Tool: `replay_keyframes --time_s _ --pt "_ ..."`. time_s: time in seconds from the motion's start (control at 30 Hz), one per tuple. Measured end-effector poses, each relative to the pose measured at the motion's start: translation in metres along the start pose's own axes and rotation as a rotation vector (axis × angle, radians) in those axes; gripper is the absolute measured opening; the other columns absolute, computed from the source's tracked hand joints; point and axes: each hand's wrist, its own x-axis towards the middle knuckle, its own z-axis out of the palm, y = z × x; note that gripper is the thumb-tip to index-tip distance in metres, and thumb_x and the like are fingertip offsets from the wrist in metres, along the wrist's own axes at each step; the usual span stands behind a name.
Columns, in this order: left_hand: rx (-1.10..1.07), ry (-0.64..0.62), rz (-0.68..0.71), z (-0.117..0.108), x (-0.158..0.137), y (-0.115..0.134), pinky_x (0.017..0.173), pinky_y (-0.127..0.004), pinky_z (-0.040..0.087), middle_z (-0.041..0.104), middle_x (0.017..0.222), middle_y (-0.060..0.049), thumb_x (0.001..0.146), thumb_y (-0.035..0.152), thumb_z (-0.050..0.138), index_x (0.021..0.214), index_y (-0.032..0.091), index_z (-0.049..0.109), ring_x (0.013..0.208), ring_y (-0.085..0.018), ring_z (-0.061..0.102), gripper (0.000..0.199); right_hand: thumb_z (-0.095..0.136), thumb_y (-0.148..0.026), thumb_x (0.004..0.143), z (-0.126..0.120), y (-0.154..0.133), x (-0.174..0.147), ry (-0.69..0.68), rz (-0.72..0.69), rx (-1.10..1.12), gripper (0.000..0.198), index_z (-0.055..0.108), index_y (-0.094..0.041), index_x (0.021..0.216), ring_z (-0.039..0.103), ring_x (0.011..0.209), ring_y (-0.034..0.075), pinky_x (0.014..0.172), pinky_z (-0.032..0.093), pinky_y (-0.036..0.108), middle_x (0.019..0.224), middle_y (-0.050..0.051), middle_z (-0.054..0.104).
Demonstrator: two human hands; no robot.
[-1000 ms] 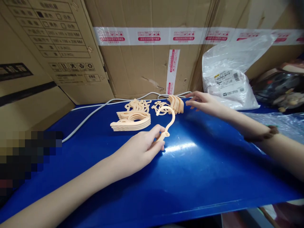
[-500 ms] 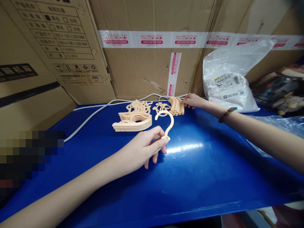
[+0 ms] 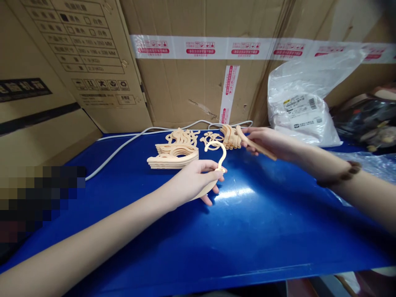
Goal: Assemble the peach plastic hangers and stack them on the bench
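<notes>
My left hand (image 3: 201, 181) pinches a cream plastic hanger hook (image 3: 222, 154), its curl pointing up. A pale flat part below the hook is mostly covered by my fingers. My right hand (image 3: 262, 140) grips a curved cream hanger arm (image 3: 256, 145), lifted just right of a pile of similar curved arms (image 3: 230, 138). Behind my left hand lies a neat stack of wider cream hanger pieces (image 3: 173, 159). Farther back are a heap of wavy cream pieces (image 3: 182, 137) and several loose hooks (image 3: 212, 138).
Cardboard boxes (image 3: 185, 86) stand along the back and left of the blue table (image 3: 247, 247). A white cable (image 3: 117, 154) runs behind the pieces. At the right are a white plastic bag (image 3: 301, 111) with a label and clear plastic wrap (image 3: 371, 165).
My right hand has taken a curved arm from the pile and drawn it right and nearer. My left hand, still holding the hook, has shifted slightly right and up.
</notes>
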Motion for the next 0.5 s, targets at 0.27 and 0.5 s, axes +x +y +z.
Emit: replay_keyframes --time_s 0.27,0.5 --pt "-0.115 0.093 -0.014 0.006 0.003 -0.007 0.046 -0.021 0.057 0.058 0.078 -0.005 0.085 0.024 0.063 0.089 0.013 0.070 0.074 -0.014 0.059 0.014 0.029 -0.056 0.097 0.026 0.013 -0.043 -0.096 -0.138 -0.338 0.050 0.058 -0.016 0.094 0.039 0.046 0.009 0.047 0.031 0.023 0.051 -0.005 0.045" --pt "-0.245 0.092 -0.026 -0.001 -0.002 -0.014 0.057 -0.024 0.061 0.059 0.082 -0.005 0.083 0.018 0.066 0.088 0.013 0.072 0.085 -0.016 0.060 0.009 0.039 -0.052 0.096 0.032 0.009 -0.055 -0.288 -0.317 -0.700 0.040 0.049 -0.019 0.075 0.037 0.054 0.009 0.052 0.027 0.024 0.061 -0.005 0.044"
